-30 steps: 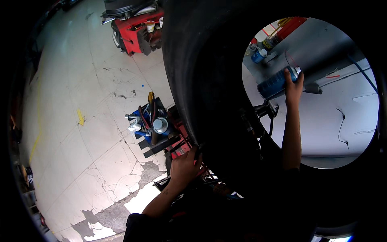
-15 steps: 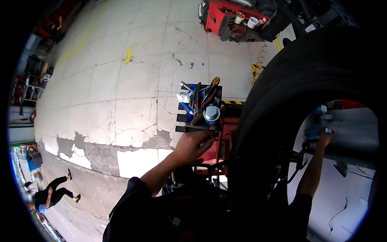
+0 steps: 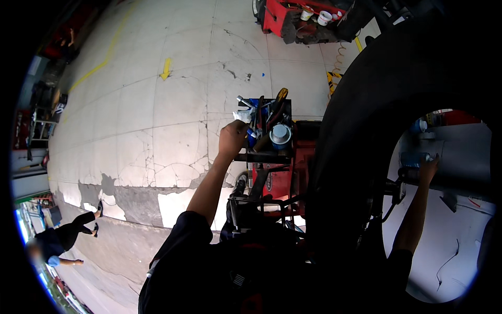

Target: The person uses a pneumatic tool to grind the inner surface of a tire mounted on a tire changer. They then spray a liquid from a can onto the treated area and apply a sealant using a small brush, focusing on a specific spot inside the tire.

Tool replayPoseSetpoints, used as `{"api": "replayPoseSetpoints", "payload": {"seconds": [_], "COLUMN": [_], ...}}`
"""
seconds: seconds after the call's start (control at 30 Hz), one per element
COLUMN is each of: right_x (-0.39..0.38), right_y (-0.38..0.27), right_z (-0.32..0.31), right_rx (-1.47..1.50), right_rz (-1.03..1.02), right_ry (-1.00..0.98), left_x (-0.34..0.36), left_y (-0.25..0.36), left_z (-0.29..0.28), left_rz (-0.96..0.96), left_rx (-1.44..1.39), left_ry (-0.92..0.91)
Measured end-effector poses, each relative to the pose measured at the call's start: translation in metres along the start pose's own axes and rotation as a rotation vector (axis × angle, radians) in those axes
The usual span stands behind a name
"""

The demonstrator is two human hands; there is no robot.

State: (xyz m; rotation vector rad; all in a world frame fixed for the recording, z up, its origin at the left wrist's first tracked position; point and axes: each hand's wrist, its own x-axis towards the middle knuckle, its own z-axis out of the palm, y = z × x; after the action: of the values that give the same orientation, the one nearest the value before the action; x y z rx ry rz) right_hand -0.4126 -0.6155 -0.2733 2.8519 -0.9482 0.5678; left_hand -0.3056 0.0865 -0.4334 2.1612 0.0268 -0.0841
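At the left side of a small tool tray point(image 3: 269, 155), my left hand point(image 3: 233, 139) bends inward with its fingers curled. Beside its fingertips are a crumpled silvery-white piece point(image 3: 242, 115) and a blue-handled tool point(image 3: 251, 137); what the fingers pinch is hidden. The tray also holds pliers with yellow-and-black grips point(image 3: 278, 103) and a blue can with a silver top point(image 3: 280, 135). Seen through the opening of a large black tire point(image 3: 345, 131), my right hand point(image 3: 430, 169) closes at the capped end of a blue bottle point(image 3: 414, 159).
The tire stands upright between my arms. Below the tray is a red machine frame point(image 3: 306, 172) with dark bars. A red cabinet point(image 3: 277, 20) carrying white cups point(image 3: 324, 19) stands at the far side. Another person point(image 3: 57, 240) is on the cracked floor at the far left.
My left hand has moved from the tray's near edge up to its left side, and its fingers have curled. My right hand stays at the blue bottle. The view has shifted slightly.
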Motion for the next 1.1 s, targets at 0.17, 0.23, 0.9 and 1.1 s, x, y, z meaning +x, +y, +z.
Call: {"api": "replayPoseSetpoints", "payload": {"seconds": [0.17,0.23,0.9,1.1], "right_x": [0.016,0.020,-0.047,-0.056], "right_y": [-0.019,-0.013,-0.065,-0.063], "right_z": [-0.027,-0.031,-0.087,-0.086], "right_rx": [-0.056,0.088,0.403,0.454], "right_rz": [-0.088,-0.104,-0.039,-0.033], "right_ry": [0.082,0.102,-0.202,-0.222], "left_x": [-0.025,-0.033,-0.016,-0.059], "left_y": [-0.016,-0.020,0.033,0.066], "left_z": [0.003,0.008,0.027,0.081], "left_rz": [-0.113,-0.122,0.206,0.548], "left_rx": [0.030,0.021,0.202,0.438], "left_ry": [0.079,0.100,-0.266,-0.271]}}
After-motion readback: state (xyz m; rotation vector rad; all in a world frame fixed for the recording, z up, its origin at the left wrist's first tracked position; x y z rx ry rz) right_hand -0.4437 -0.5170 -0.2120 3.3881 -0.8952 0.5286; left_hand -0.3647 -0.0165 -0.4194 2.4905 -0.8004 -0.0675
